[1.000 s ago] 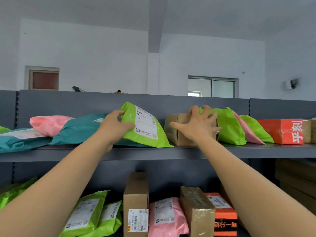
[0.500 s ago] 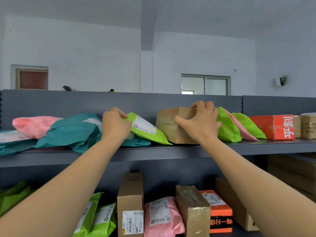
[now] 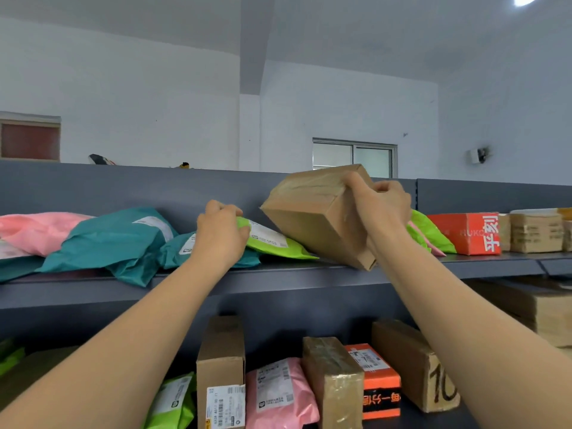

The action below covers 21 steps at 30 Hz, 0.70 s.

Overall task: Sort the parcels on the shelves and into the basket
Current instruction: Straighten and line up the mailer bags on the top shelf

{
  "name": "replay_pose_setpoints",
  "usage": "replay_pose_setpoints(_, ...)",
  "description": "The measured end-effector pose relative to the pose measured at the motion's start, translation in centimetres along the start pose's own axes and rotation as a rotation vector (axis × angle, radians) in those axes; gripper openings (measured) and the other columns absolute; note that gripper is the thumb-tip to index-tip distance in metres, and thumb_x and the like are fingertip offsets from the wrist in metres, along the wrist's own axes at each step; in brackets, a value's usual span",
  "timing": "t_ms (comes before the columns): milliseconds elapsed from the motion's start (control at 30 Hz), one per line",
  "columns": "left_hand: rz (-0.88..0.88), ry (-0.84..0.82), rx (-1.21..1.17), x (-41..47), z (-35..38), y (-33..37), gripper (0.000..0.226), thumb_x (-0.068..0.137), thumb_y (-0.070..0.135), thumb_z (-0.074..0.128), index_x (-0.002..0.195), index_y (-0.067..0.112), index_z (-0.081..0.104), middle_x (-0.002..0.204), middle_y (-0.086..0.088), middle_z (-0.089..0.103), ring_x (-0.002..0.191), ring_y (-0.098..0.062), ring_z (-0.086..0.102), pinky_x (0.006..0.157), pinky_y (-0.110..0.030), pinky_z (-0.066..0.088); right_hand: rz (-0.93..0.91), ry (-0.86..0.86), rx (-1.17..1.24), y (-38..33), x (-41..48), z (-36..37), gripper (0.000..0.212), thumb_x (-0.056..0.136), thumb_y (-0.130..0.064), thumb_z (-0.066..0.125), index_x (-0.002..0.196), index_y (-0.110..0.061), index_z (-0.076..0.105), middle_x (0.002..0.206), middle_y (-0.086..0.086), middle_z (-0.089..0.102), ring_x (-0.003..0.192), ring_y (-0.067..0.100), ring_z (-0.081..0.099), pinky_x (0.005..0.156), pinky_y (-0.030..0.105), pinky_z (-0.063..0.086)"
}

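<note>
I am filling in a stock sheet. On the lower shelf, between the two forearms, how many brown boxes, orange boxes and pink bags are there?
Brown boxes: 3
Orange boxes: 1
Pink bags: 1
Total: 5

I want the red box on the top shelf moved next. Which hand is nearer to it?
Right. The right hand, gripping the tilted brown box, is left of the red box; the left hand holds a green mailer farther left.
</note>
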<state>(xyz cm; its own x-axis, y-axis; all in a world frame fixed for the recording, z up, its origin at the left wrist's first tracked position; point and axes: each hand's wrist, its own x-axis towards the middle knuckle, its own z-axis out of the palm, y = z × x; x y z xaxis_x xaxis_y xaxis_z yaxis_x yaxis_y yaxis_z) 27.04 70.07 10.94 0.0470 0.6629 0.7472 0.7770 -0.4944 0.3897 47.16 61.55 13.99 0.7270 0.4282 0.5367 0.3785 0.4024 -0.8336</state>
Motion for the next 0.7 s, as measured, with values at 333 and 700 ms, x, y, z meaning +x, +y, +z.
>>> replay_pose_setpoints(333,-0.171,-0.214,-0.758,-3.6,-1.3,3.5,0.081,0.08,0.076,0.036,0.14,0.022,0.037,0.132,0.001,0.052,0.104,-0.018,0.061,0.087,-0.04,0.053,-0.643,-0.087,-0.299,4.0,-7.0,1.1,0.075,0.049,-0.069,0.06,0.111,-0.027,0.051,0.136,-0.001,0.031,0.132,0.02,0.025,0.11,0.039,0.022)
replay_pose_setpoints(700,-0.286,-0.36,-1.059,-6.5,-1.0,5.0,0.054,0.089,0.048,0.052,0.138,0.042,0.03,0.127,0.013,0.051,0.102,-0.011,0.056,0.076,-0.05,0.056,-0.334,-0.176,0.059,3.4,-6.1,-1.9,0.048,0.077,-0.029,0.076,0.118,-0.022,0.052,0.127,-0.002,0.032,0.125,0.014,0.034,0.107,0.036,0.035)
